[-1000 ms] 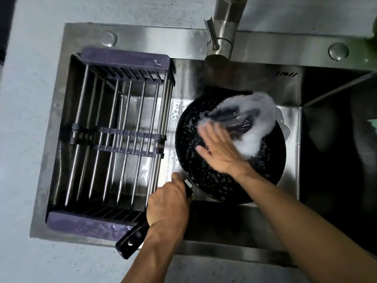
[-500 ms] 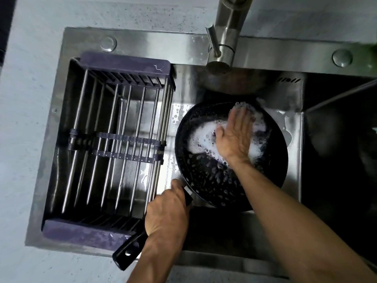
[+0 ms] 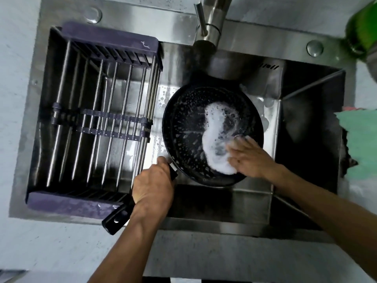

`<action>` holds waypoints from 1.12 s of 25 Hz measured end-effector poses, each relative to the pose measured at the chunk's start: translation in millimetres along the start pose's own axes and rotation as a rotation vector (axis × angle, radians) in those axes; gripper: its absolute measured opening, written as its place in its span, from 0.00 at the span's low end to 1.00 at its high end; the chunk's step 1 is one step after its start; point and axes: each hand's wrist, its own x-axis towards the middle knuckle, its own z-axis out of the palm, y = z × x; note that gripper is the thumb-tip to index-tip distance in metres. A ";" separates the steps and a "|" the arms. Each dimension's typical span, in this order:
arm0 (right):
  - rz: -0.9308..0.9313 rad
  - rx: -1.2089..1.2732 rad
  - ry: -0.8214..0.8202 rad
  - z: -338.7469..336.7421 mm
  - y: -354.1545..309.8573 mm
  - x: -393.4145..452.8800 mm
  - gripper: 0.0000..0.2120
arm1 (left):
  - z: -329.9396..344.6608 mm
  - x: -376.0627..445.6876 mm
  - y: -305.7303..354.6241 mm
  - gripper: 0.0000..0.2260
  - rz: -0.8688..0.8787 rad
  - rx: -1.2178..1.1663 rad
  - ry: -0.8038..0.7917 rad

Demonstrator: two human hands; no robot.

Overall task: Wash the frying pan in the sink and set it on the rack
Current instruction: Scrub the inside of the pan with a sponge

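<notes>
Down in the stainless steel sink [image 3: 255,203], round black frying pan [image 3: 183,127], streaked with white foam [image 3: 216,139]. Left hand [image 3: 152,187] wrapped round the black handle; right hand [image 3: 247,156] flat, fingers spread, pressing near the pan's right rim. Just left, touching nothing, purple-ended steel-rod rack [image 3: 102,117]. Open basin right of the pan.

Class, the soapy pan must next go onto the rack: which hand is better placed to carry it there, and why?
The left hand: it already grips the pan by the handle and is nearest the rack. The right hand lies flat in the suds, holding nothing.
</notes>
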 end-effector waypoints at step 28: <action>-0.149 0.484 0.104 -20.5 -93.1 80.2 0.28 | 10.5 4.4 -3.0 0.07 -0.020 -0.069 0.019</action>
